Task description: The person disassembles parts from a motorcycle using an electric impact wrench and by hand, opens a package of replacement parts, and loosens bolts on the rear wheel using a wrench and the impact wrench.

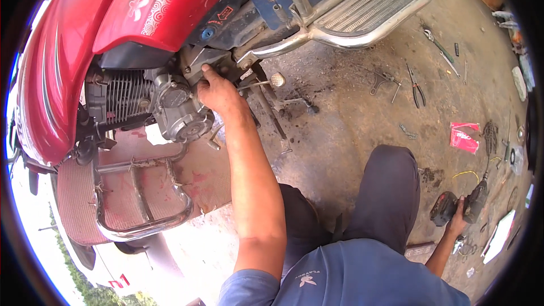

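Observation:
My left hand (215,93) is on a grey metal plate (198,59) above the engine casing (184,113) of a red motor vehicle (153,11), its thumb lying on the metal and its other fingers largely hidden. The finned cylinder (116,99) is left of it, and a pedal (277,80) juts out to its right. Low on the right, my right hand (457,220) is wrapped round the grip of a dark cordless power tool (476,205), with its battery (443,208) toward my knee.
A metal footboard (368,5) overhangs the stained floor (340,113). A tube rack (141,226) rests low left. Pliers (415,85), a wrench (437,45), a red packet (464,137) and several small tools lie right. My bent knee (388,181) is at bottom centre.

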Motion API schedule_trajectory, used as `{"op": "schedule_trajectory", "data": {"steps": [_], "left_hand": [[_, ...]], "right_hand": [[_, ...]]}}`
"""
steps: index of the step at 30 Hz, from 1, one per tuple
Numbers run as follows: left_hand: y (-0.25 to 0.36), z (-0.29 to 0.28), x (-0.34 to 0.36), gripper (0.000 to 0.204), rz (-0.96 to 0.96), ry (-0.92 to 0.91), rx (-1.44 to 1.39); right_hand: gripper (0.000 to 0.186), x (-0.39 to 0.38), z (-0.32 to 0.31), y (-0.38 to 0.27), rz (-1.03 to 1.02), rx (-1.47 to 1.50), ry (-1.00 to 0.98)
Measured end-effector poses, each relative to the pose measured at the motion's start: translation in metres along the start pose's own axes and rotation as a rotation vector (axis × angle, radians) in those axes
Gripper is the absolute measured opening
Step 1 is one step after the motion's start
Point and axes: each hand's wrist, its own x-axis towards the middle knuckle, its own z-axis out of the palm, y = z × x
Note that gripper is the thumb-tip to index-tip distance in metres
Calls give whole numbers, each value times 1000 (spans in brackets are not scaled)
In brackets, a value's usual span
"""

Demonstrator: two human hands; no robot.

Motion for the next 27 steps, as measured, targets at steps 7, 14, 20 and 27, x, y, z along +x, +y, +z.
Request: {"op": "schedule_trajectory", "data": {"steps": [7,14,20,27], "left_hand": [[-14,-2,15,46,81,48,80],[-16,-5,5,40,-43,-12,-83],[-29,-13,11,27,73,-111,-65],[-30,-8,-2,35,-49,-33,-122]], "right_hand": [[29,-49,139,-187,-746,-347,-422],[65,-173,299,-342,-1349,48,-1034],[94,-266,356,-388,-1537,295,-1140],[83,-284,371,-390,-1391,286,-1181]]}}
